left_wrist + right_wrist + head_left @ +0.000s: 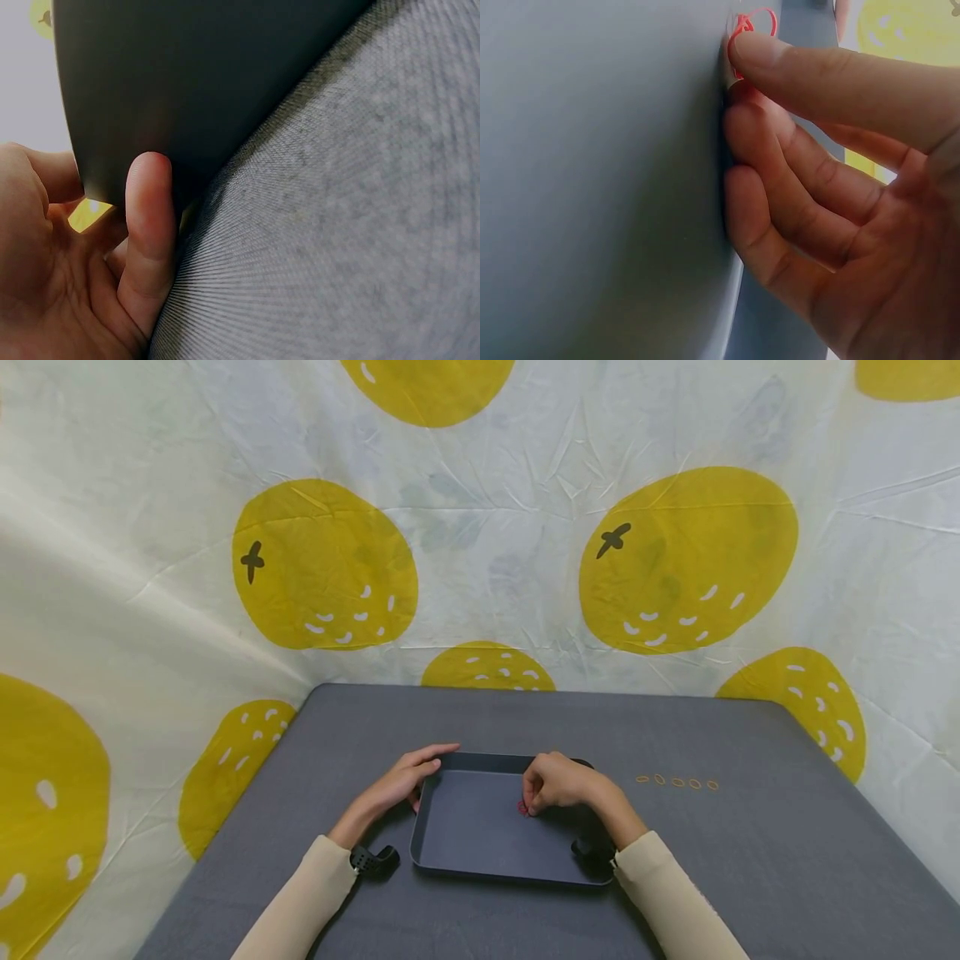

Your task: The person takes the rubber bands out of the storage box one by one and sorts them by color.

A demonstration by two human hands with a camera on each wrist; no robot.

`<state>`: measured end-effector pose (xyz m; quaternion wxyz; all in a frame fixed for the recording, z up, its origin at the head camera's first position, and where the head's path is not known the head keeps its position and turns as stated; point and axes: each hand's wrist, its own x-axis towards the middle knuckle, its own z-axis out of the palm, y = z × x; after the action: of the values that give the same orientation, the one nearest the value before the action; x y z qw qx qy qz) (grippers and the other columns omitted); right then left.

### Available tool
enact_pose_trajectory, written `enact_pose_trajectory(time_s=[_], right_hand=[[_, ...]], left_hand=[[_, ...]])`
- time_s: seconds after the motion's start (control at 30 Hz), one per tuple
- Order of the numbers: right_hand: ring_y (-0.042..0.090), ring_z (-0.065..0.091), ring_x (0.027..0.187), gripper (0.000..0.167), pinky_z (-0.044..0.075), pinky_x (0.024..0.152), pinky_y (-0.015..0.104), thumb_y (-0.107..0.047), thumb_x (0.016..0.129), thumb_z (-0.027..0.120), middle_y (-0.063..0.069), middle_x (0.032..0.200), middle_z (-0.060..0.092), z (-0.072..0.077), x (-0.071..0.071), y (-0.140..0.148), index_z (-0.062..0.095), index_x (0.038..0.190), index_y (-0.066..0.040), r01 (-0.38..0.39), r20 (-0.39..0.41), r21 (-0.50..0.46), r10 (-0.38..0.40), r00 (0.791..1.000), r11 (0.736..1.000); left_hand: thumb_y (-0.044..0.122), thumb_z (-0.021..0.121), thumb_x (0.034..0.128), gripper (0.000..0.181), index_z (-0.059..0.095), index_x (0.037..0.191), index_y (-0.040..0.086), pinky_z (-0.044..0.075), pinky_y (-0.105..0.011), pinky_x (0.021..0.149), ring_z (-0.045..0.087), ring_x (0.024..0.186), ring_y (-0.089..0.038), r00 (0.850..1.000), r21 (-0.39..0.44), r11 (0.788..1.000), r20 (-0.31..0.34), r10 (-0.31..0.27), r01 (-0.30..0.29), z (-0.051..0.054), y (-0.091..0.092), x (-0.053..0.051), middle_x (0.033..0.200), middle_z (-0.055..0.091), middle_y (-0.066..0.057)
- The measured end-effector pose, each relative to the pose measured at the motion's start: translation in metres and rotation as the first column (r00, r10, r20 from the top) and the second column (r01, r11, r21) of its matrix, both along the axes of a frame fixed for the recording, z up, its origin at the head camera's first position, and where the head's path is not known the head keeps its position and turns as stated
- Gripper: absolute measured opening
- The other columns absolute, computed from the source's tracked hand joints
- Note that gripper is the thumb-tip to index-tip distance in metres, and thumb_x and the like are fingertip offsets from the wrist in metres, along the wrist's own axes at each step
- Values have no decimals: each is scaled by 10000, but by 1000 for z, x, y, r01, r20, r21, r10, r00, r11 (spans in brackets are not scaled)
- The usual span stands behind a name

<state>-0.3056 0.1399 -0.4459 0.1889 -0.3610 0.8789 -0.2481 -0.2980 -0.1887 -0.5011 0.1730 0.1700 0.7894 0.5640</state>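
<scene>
A dark grey rectangular tray (487, 852) lies on the table in the head view. At its far left corner, my left hand (397, 783) grips the rim; in the left wrist view one finger (150, 202) lies against the outer wall (187, 75). My right hand (558, 783) is over the right half of the tray and pinches thin red rubber bands (522, 808) at the tray floor. In the right wrist view, red loops (763, 16) stick out past the thumb tip, and the fingertips hide the rest of the bunch.
Several yellow-orange rubber bands (678, 782) lie in a row on the grey table (750, 852), right of the tray. Behind the table hangs a white cloth (495, 560) printed with big yellow fruit.
</scene>
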Motion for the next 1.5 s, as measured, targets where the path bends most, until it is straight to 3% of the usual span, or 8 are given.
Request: enact_pose_trajectory(time_s=[0.27, 0.4, 0.73, 1.03, 1.3, 1.5], right_hand=[[28, 536, 591, 157, 454, 569, 205, -35, 815, 818, -79, 667, 683, 1, 0, 0, 762, 718, -144, -13, 3, -7, 13, 1000, 1000], [23, 544, 597, 151, 461, 574, 199, -30, 821, 815, -82, 671, 685, 3, 1, 0, 765, 722, -132, -11, 11, -23, 11, 1000, 1000], [46, 566, 618, 142, 479, 584, 213, -30, 838, 811, -73, 704, 700, 13, 1, 5, 750, 744, -117, 20, 7, -48, -20, 1000, 999], [55, 607, 660, 130, 511, 625, 227, -76, 864, 821, -72, 745, 725, 27, 1, 13, 761, 767, -138, 28, -10, -77, -29, 1000, 997], [48, 610, 678, 119, 508, 635, 232, -103, 872, 821, -78, 762, 725, 39, 3, 20, 766, 782, -158, 47, -43, -87, -51, 998, 995], [88, 661, 710, 114, 507, 634, 247, -89, 918, 771, -41, 804, 751, 46, 5, 27, 759, 816, -139, 50, -32, -116, -54, 998, 992]], left_hand=[[245, 402, 1137, 445, 457, 1578, 263, 545, -357, 458, 670, 744, -212, 1000, -7, 1000, 1, 2, -2, -1, 1, 0, 1604, 439, -144], [239, 396, 1138, 452, 444, 1587, 229, 544, -359, 457, 659, 700, -214, 1000, -2, 1000, -4, -7, 7, -2, 0, -1, 1588, 450, -188], [243, 400, 1138, 444, 457, 1577, 263, 536, -345, 449, 616, 586, -188, 1000, -4, 1000, -4, 2, -2, 1, 1, 1, 1572, 473, -170], [277, 412, 1135, 433, 475, 1563, 303, 548, -364, 458, 673, 739, -227, 1000, -3, 1000, 1, 13, -13, 1, 1, 2, 1584, 459, -155], [285, 411, 1134, 451, 453, 1581, 246, 547, -363, 456, 652, 686, -206, 1000, 3, 1000, 3, 4, -4, 3, 1, 1, 1589, 444, -180], [267, 411, 1135, 439, 469, 1569, 279, 544, -352, 451, 650, 667, -201, 1000, -3, 1000, -2, 3, -3, 2, 1, 0, 1582, 463, -151]])
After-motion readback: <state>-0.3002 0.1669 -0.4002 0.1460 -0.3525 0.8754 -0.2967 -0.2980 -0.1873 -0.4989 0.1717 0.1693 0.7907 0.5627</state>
